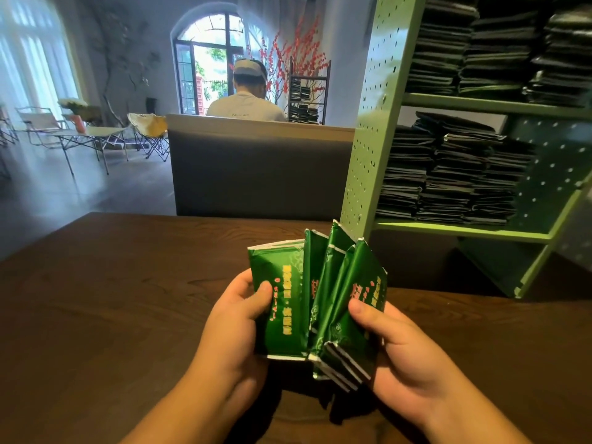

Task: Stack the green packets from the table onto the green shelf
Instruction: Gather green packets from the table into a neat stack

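Both hands — left hand (238, 318), right hand (394, 347) — grip glossy, creased green packets (317, 299)

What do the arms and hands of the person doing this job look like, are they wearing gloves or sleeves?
No gloves and no sleeves show. Both the left hand and the right hand are bare, and the forearms are uncovered as far as the bottom edge of the picture. No rings, watch, bracelet or other markings are visible on either hand or wrist.

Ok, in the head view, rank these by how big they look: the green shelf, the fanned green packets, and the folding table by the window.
1. green shelf
2. green packets, though nearness enlarges them
3. folding table, far off
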`<state>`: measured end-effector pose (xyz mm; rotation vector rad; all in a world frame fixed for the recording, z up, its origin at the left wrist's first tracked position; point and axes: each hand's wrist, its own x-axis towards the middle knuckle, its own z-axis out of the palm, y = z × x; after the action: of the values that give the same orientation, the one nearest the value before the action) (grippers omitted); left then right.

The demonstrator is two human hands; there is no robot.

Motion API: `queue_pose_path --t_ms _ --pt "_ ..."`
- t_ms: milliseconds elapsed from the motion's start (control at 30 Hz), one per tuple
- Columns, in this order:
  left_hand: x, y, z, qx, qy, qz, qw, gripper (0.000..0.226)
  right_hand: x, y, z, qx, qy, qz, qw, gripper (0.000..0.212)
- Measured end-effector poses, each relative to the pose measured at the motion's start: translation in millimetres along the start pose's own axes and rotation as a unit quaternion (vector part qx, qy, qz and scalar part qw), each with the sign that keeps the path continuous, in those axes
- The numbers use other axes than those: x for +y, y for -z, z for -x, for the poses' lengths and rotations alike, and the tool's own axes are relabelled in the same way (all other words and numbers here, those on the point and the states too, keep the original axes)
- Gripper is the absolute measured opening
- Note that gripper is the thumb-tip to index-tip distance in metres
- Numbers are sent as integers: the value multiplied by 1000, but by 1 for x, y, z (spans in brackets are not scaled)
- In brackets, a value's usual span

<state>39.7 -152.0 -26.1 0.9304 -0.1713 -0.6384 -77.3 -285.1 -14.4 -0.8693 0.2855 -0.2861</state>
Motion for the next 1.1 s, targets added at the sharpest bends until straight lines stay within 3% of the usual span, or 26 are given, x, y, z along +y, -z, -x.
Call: queue_pose_path --t_ms 67,133,300,400,467,533,833,1100 --pt "4 3 1 -16 38 55 998 31 0 3 -1 -6 0 -30 1000 84" --pt "5 4 2 -41 51 58 996 33 -1 5 -3 -12 0 -47 999 86" --pt "-6 -6 10 -60 -2 -151 987 25 3 4 -3 -37 -11 -37 999 84" --pt "-3 -9 14 -124 54 -93 986 23 2 2 -1 -19 0 12 1000 66" --pt "1 -8 14 -135 104 -6 985 45 -1 4 0 11 9 64 998 51" --pt "2 -6 13 -137 113 34 984 56 -3 1 1 19 22 112 993 51" --pt "-3 -6 13 -144 47 -18 988 44 1 2 -1 65 81 183 978 55" --pt "-7 -1 9 -138 -13 -52 989 50 4 4 -4 62 106 196 973 41"
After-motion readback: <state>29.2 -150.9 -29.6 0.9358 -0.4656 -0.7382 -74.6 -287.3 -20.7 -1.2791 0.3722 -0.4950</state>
